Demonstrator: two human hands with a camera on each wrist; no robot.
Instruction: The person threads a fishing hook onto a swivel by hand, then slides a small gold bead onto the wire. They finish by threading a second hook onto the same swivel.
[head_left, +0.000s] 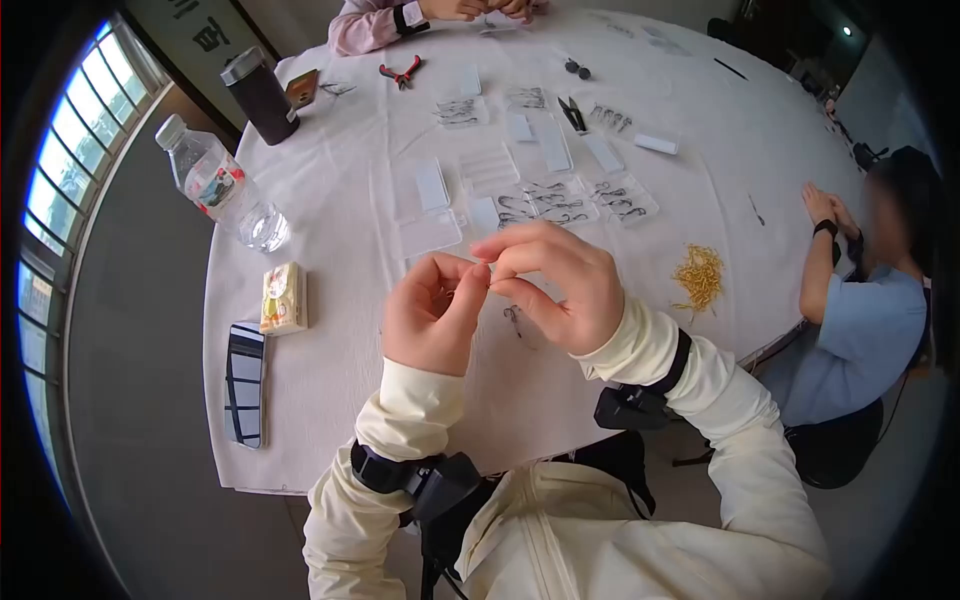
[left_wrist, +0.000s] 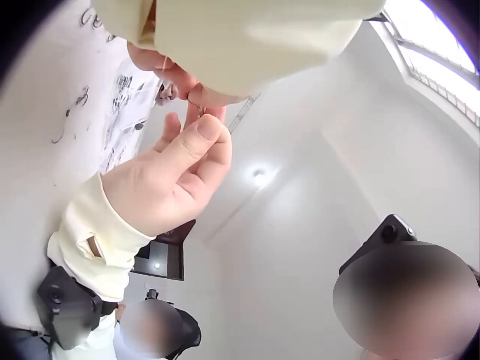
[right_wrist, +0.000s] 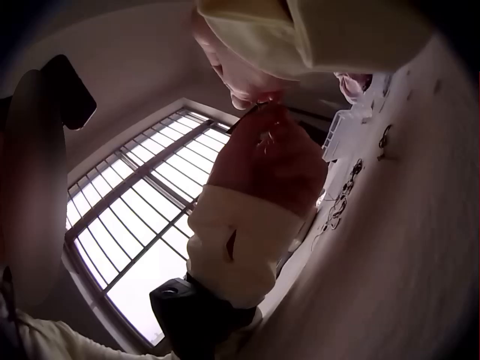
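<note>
Left hand [head_left: 430, 312]: thumb and curled forefinger brought together, closed on a thin curved piece [left_wrist: 199, 110]. Right hand [head_left: 562, 285]: thumb and forefinger pinched on same piece, other fingers bent and slightly spread. Position of piece: right where fingertips of both hands meet, raised above the table [head_left: 320, 400]. Too small and partly covered by fingertips to identify further.

Just below right thumb, on white cloth: one loose dark hook [head_left: 513, 319], thin line trailing from it. Well to right of right hand: a pile of golden-yellow slender pieces [head_left: 699, 277].

Beyond both hands: clear plastic cases [head_left: 490, 168], several with rows of dark hooks [head_left: 546, 203] inside, white slips lying among them. Farther off, past left hand: red-handled pliers [head_left: 402, 72]. Past right hand: dark cutters [head_left: 572, 115].

To left of left hand: tissue pack [head_left: 285, 298], with smartphone [head_left: 245, 390] nearer the table edge; water bottle [head_left: 215, 180] and dark tumbler [head_left: 262, 95] farther out. Far side of table: pink sleeve [head_left: 365, 30]. Far right of right hand: seated person in light blue shirt [head_left: 870, 325].
</note>
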